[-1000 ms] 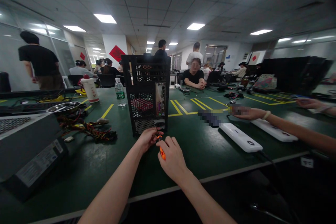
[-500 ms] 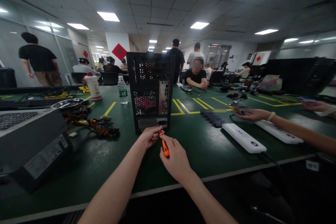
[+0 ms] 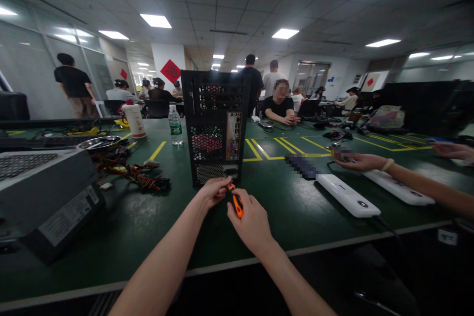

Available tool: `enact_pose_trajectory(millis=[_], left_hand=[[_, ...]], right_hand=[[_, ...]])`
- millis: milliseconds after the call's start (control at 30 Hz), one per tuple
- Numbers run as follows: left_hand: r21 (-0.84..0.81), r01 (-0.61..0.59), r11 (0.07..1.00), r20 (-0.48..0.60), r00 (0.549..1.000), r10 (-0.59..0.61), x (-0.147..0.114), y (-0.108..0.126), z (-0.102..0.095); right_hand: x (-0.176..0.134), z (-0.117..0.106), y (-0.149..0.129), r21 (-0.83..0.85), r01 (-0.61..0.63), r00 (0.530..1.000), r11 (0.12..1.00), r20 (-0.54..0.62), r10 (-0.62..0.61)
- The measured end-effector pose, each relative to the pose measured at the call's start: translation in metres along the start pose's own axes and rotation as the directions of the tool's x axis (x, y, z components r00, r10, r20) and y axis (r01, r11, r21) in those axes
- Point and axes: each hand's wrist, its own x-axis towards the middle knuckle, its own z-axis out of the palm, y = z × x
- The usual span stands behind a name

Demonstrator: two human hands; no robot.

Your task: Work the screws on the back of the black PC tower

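Note:
A black computer case [image 3: 187, 123] stands upright on the green table, its rear panel facing me. The orange and black screwdriver [image 3: 237, 206] slants up toward the panel's lower right, by the power supply. My right hand [image 3: 254, 219] is closed around its handle. The fingers of my left hand [image 3: 215, 191] are pinched at its front end, close against the case. They hide the shaft and tip, so I cannot see a screw.
On the left are a loose power supply [image 3: 66, 212], bundled cables [image 3: 137, 173], a metal bowl [image 3: 98, 143], a water bottle [image 3: 175, 128] and a white flask [image 3: 135, 121]. White power banks [image 3: 346, 195] lie right, near a co-worker's hand [image 3: 365, 162]. Several people are beyond.
My right hand has shifted slightly on the screwdriver, and more of its orange handle shows. My left hand keeps its pinch. The view has moved a little; a person at far left walked farther off.

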Motion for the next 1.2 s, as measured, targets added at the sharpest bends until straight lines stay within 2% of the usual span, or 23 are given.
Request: enact_pose_trajectory(millis=[133, 367, 667, 800, 967, 1200], left_hand=[[0.022, 0.005, 1.000, -0.027, 1.000, -0.005, 0.0039, -0.0034, -0.0020], [0.005, 0.018, 1.000, 0.010, 1.000, -0.019, 0.0003, -0.0022, -0.0014], [0.065, 0.016, 0.998, -0.039, 0.999, -0.014, 0.0027, -0.0042, -0.0007], [0.082, 0.014, 0.997, -0.040, 0.999, -0.011, 0.0006, -0.0034, 0.0005], [0.066, 0.035, 0.997, 0.017, 0.999, -0.037, -0.0020, -0.0004, -0.0007], [0.089, 0.029, 0.996, -0.008, 1.000, -0.029, -0.0001, -0.0010, -0.0037]], right_hand=[[0.0007, 0.0018, -0.0001, -0.017, 0.046, 0.999, 0.999, 0.029, -0.045], [0.0004, 0.0008, 0.0018, -0.035, 0.041, 0.999, 0.999, 0.024, -0.040], [-0.0019, 0.0009, -0.0011, -0.076, 0.113, 0.993, 0.991, 0.036, -0.111], [-0.0020, 0.0024, 0.0014, -0.074, 0.093, 0.996, 0.993, 0.006, -0.093], [-0.0013, 0.0025, 0.0030, -0.053, 0.035, 0.999, 0.998, -0.011, -0.035], [-0.0018, 0.0020, 0.0005, -0.051, 0.107, 0.994, 0.993, 0.035, -0.106]])
